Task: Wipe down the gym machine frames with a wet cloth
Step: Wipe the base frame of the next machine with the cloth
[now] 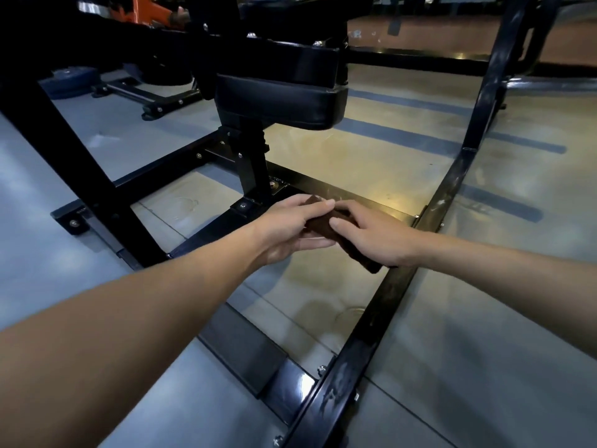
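Note:
A dark brown cloth (pixel 323 223), folded into a thick pad, sits between both hands just above the black machine frame. My left hand (pixel 290 223) holds its left end, fingers over the top and thumb underneath. My right hand (pixel 374 236) lies over its right part, thumb along the near side; the cloth's lower corner (pixel 371 265) pokes out beneath the palm. The hands hover where a low cross bar (pixel 355 197) meets the long floor rail (pixel 361 337), whose paint shows whitish smears. Much of the cloth is hidden by the hands.
A black padded seat (pixel 281 98) on a bolted post (pixel 255 169) stands just behind the hands. A slanted upright (pixel 484 92) rises at right, another thick upright (pixel 74 163) at left. Grey and tan rubber floor surrounds the frame; weight plates (pixel 74 80) lie far left.

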Action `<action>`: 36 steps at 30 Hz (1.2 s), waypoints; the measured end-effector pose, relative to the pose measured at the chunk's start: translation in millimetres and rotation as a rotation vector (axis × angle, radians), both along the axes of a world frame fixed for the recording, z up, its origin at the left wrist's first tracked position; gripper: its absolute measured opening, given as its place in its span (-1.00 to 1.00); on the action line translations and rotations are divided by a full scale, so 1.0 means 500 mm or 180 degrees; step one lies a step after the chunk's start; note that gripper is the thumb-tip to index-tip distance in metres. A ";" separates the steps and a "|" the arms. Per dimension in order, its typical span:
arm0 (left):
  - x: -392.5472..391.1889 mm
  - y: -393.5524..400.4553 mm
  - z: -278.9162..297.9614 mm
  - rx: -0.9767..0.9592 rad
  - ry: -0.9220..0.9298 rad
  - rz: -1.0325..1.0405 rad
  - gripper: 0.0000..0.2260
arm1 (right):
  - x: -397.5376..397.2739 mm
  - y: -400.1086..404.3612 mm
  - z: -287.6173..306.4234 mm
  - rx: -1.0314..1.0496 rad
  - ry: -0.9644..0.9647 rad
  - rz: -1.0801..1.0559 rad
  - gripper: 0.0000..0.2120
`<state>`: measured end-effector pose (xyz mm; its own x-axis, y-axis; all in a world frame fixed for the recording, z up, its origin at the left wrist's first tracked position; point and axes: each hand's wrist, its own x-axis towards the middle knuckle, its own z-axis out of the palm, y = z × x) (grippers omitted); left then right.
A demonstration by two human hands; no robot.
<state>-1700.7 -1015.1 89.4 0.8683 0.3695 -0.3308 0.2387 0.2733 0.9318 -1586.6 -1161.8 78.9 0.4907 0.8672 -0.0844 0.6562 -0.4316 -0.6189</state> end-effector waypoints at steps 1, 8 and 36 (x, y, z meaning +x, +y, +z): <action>-0.004 -0.008 -0.002 0.0129 0.0070 -0.0095 -0.81 | -0.002 -0.017 -0.006 0.0004 -0.0246 0.0085 -0.53; -0.081 -0.084 -0.116 0.1344 0.0648 -0.1430 -0.73 | -0.070 -0.175 -0.130 -0.0582 -0.0448 0.0805 -0.36; -0.246 -0.035 -0.349 0.5621 0.0956 -0.4393 -0.23 | -0.212 -0.282 -0.361 -0.0088 -0.1218 0.0241 -0.50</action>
<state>-1823.7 -1032.7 -84.9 0.7747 -0.2428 -0.5838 -0.3704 -0.9226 -0.1077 -1692.5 -1302.8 -101.5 0.4260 0.9021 0.0683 0.8680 -0.3862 -0.3121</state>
